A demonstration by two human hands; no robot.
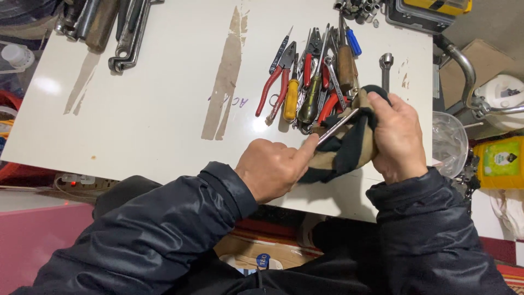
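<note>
Gripped slim metal tool [337, 126] in left hand [271, 166], black-and-tan cloth [349, 146] in right hand [397, 137]; right of white table [136, 109], yellow-green labelled package [499, 161].

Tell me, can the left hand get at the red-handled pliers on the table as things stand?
Probably not right away: the left hand is gripping a thin metal tool that the right hand wraps in a cloth. The path to the red-handled pliers looks unobstructed.

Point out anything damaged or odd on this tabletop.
The white tabletop is damaged: brown patches show where its surface has peeled off, one long strip at the middle and a smaller one toward the left. The hand tools lie heaped together.
</note>
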